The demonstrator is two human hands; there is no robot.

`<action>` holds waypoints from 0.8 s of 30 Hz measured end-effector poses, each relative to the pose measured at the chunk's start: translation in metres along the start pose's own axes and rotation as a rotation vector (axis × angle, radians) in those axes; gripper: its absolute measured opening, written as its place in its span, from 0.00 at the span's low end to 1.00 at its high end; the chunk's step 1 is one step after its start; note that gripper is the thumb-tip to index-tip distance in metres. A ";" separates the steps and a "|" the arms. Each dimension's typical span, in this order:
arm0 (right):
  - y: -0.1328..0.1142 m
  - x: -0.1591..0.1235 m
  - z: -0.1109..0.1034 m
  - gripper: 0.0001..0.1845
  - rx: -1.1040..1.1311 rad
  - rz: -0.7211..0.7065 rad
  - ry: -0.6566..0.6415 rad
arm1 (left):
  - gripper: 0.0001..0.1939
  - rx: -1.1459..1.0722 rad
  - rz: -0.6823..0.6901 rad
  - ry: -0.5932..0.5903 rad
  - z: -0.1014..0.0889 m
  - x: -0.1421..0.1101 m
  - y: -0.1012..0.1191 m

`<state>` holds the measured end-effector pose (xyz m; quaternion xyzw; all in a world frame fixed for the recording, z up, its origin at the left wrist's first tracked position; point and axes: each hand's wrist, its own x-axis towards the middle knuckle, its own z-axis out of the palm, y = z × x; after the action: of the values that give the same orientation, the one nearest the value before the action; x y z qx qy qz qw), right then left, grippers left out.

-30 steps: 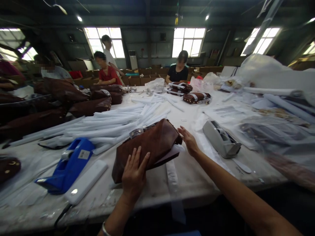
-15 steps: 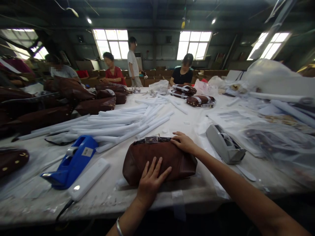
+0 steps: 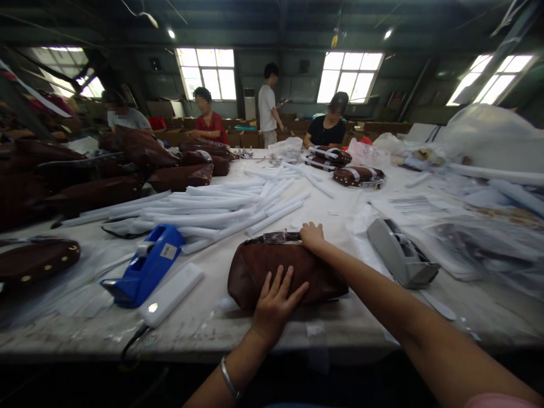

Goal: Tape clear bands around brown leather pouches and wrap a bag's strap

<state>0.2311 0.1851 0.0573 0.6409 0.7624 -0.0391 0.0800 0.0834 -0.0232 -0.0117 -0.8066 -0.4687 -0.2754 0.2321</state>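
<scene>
A brown leather bag [image 3: 272,266] lies flat on the white table [image 3: 331,328] right in front of me. My left hand [image 3: 276,303] rests on its near side with the fingers spread flat. My right hand [image 3: 312,235] reaches over the bag's far top edge, its fingers curled down onto that edge beside a clear-wrapped part. A strip of white paper sticks out from under the bag at the table's near edge.
A blue tape dispenser [image 3: 147,266] and a white bar [image 3: 172,294] lie to the left, a grey tape dispenser [image 3: 399,255] to the right. White paper rolls [image 3: 221,207] sit behind the bag. Brown bags [image 3: 97,181] pile at left. Several people work at the far end.
The bag was tilted up a second ago and now lies flat. My right hand moved from beside it onto its far top edge. My left hand stayed pressed on the bag.
</scene>
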 end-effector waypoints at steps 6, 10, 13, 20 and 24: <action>0.014 -0.006 -0.006 0.13 0.187 -0.003 0.013 | 0.30 -0.004 0.006 0.044 0.004 -0.003 -0.001; 0.030 -0.023 -0.017 0.06 0.404 -0.161 0.232 | 0.30 -0.007 -0.001 0.076 0.007 -0.004 -0.001; 0.040 -0.047 -0.015 0.08 0.553 -0.252 0.387 | 0.31 -0.011 0.000 0.064 0.006 -0.004 -0.001; 0.057 -0.102 0.005 0.22 1.133 -0.504 0.206 | 0.30 -0.004 -0.001 0.073 0.006 -0.004 -0.001; 0.059 -0.106 -0.005 0.46 0.927 -0.567 0.069 | 0.29 0.006 0.011 0.077 0.006 -0.003 -0.001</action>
<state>0.3063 0.0929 0.0826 0.3792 0.8104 -0.3704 -0.2497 0.0821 -0.0209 -0.0180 -0.7972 -0.4558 -0.3036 0.2539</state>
